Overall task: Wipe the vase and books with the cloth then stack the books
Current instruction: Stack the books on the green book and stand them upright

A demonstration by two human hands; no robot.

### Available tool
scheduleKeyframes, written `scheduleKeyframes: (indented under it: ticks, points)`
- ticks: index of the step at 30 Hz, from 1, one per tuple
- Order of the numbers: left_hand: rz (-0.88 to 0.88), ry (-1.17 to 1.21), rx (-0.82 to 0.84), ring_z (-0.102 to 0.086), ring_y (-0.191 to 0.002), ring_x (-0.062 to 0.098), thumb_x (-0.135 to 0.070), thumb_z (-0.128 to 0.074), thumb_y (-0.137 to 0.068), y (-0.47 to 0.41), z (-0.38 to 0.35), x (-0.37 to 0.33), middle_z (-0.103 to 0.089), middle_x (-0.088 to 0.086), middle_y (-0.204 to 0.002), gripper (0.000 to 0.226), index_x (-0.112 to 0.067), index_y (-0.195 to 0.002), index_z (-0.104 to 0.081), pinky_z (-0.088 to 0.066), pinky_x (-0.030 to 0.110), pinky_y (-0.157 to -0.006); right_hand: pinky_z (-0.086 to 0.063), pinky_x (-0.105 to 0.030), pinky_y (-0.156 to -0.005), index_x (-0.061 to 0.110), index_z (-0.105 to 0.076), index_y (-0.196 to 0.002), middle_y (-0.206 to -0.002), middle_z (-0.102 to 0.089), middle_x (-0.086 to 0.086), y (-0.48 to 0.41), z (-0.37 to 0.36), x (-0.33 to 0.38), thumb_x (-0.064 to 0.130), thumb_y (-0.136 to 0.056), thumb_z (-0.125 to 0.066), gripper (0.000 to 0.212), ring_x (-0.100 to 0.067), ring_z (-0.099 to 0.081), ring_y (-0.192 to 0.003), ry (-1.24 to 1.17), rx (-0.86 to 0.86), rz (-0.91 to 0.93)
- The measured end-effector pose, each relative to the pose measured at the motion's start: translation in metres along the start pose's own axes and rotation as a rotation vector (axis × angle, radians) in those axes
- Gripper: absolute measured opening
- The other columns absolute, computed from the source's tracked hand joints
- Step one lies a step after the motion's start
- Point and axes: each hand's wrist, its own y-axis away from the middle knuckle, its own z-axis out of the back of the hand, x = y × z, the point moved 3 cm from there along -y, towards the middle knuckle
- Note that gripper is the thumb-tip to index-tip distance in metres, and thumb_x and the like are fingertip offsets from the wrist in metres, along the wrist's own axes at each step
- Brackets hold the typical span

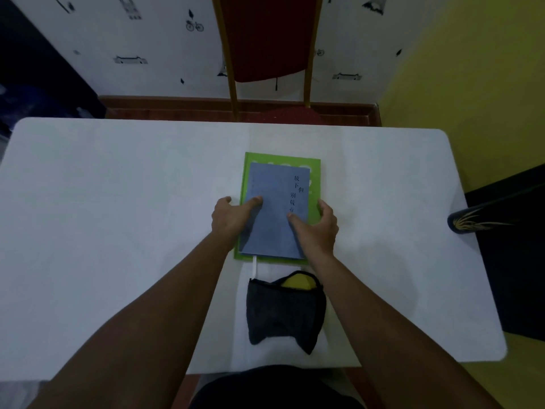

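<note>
Head view: your left hand (233,219) and right hand (317,228), fingers spread, flank the blue paperback book (275,208) stacked on the green hardcover book (314,166), long axes pointing away from you; dark cloth (283,314) lies just nearer.

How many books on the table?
2. The blue book lies on top of the green book, mid-table, with the left hand and right hand at the stack's sides. A thinner one hidden between them can't be ruled out.
</note>
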Motion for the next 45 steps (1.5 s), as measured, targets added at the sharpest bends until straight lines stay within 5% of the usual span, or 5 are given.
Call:
scheduleKeyframes:
  ticks: [8, 12, 20, 28, 45]
  points:
    - [-0.101, 0.268, 0.213, -0.076, -0.059, 0.015, -0.038, -0.098, -0.053, 0.023, -0.01, -0.017, -0.078, -0.003, -0.068, 0.048, -0.012, -0.079, -0.068, -0.057, 0.025, -0.046, -0.057, -0.023, -0.071, 0.016, -0.04, -0.153, -0.134, -0.06, 0.003, -0.028, 0.032, -0.01, 0.038, -0.067, -0.096, 0.104, -0.01, -0.066, -0.099, -0.309, 0.213, -0.161]
    - [-0.198, 0.348, 0.238, -0.077, -0.067, 0.023, -0.025, -0.099, -0.053, 0.044, -0.02, -0.037, -0.079, 0.007, -0.076, 0.043, -0.006, -0.079, -0.07, -0.06, 0.033, -0.053, -0.063, -0.027, -0.066, 0.01, -0.071, -0.116, -0.105, -0.081, 0.0, -0.033, 0.04, -0.007, 0.03, -0.077, -0.09, 0.047, -0.022, -0.078, -0.093, -0.433, 0.344, -0.133]
    - [-0.411, 0.229, 0.226, -0.076, -0.082, 0.018, -0.036, -0.099, -0.052, 0.057, -0.007, -0.047, -0.071, 0.008, -0.103, 0.077, -0.017, -0.105, -0.046, -0.064, 0.034, -0.062, -0.062, -0.047, -0.093, 0.019, -0.042, -0.147, -0.127, -0.069, -0.01, -0.035, 0.057, 0.008, 0.026, -0.054, -0.095, 0.107, -0.027, -0.071, -0.113, -0.536, 0.412, -0.085]
    - [-0.732, 0.125, 0.343, -0.065, -0.115, 0.013, -0.019, -0.087, -0.074, 0.053, 0.015, -0.052, -0.064, 0.0, -0.126, 0.066, -0.02, -0.127, -0.048, -0.06, 0.033, -0.089, -0.06, -0.016, -0.072, 0.027, -0.049, -0.124, -0.12, -0.062, 0.012, -0.034, 0.07, 0.039, 0.015, -0.058, -0.1, 0.085, 0.011, -0.063, -0.101, -0.276, 0.248, 0.321]
    - [-0.779, 0.051, 0.247, -0.057, -0.12, 0.004, -0.004, -0.079, -0.083, 0.049, 0.006, -0.011, -0.056, -0.019, -0.129, 0.069, -0.026, -0.138, -0.042, -0.051, 0.014, -0.094, -0.057, -0.016, -0.077, 0.034, -0.048, -0.123, -0.107, -0.06, 0.031, -0.026, 0.07, 0.024, 0.039, -0.05, -0.097, 0.088, 0.005, -0.062, -0.103, -0.182, 0.212, 0.44]
